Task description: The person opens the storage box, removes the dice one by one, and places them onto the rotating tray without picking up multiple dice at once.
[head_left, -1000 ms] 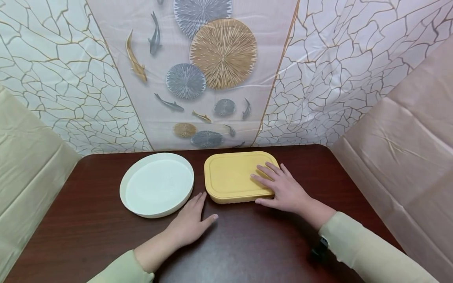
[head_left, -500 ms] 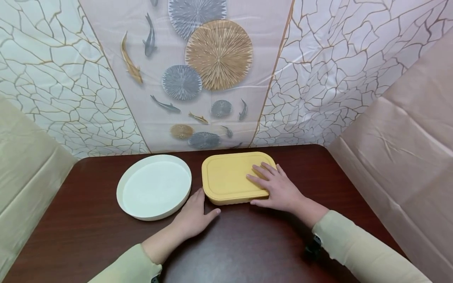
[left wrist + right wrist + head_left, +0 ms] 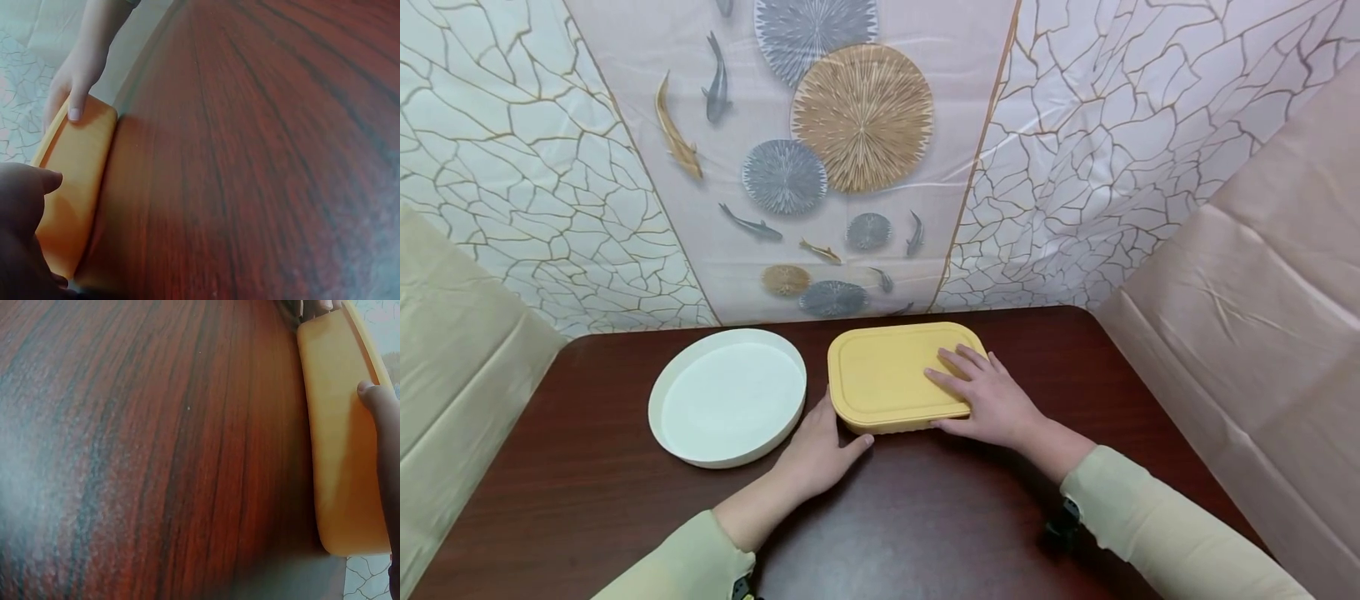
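A yellow rectangular lidded container (image 3: 887, 371) lies flat on the table near its back edge. Spread over the right part of its lid is my right hand (image 3: 992, 404), its thumb against the front wall, which the right wrist view also shows. My left hand (image 3: 816, 450) reaches along the container's left end with fairly straight fingers, the thumb pointing right in front of it. In the right wrist view, left fingertips (image 3: 319, 306) are at that end. A round, shallow white tray (image 3: 730, 400) sits left of the container, close to my left hand.
The dark wood-grain table (image 3: 910, 517) stretches toward me in front of the container. A patterned cloth (image 3: 850, 250) with fish and round motifs hangs behind it. Plain beige cloth (image 3: 1247, 350) hangs on the right side.
My left hand has moved up and right, closer to the container's left end. My right hand keeps its place on the lid. The head view has shifted slightly.
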The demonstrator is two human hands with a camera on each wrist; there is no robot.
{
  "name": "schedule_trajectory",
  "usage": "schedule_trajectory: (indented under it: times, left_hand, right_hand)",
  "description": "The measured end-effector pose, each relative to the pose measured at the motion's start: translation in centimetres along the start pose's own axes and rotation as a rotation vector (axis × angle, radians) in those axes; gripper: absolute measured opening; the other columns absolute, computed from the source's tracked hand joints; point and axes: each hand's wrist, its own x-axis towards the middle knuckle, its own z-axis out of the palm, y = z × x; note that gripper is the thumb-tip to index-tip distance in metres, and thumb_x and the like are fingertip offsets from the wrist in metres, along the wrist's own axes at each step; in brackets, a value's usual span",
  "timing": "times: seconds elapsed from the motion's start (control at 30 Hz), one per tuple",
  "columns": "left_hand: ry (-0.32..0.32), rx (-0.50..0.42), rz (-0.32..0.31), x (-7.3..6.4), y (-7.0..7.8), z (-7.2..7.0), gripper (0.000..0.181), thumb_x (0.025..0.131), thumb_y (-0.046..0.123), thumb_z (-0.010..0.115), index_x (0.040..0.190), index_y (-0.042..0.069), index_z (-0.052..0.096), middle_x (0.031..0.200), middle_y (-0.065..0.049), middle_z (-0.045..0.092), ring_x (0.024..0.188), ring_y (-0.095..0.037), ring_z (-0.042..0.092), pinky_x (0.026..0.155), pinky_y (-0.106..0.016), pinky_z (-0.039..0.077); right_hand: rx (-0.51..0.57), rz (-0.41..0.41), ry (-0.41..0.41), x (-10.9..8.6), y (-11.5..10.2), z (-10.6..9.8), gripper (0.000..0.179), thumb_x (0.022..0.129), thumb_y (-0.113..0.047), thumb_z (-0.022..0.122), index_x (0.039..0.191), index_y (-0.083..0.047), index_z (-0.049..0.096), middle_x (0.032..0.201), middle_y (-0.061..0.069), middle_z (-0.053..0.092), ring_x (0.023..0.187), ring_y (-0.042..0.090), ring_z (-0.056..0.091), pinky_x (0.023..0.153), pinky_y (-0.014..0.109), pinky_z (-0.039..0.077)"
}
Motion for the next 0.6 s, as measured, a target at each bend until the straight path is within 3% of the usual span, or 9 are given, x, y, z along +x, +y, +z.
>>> schedule_trajectory:
  times: [0.6]
  left_hand:
    - [0.011,-0.021,-0.014,0.08,0.09,0.21,0.091,0.099,0.049,0.055,0.159,0.007,0.001,0.163,-0.018,0.013,0.149,-0.034,0.018,0.118,-0.050,0.022]
  right_hand:
    - [0.007,0.020,0.010,-0.30,-0.17,0.07,0.075,0.085,-0.076,0.052,0.148,-0.034,0.048,0.155,0.003,0.040,0.144,0.031,0.031,0.109,0.064,0.030]
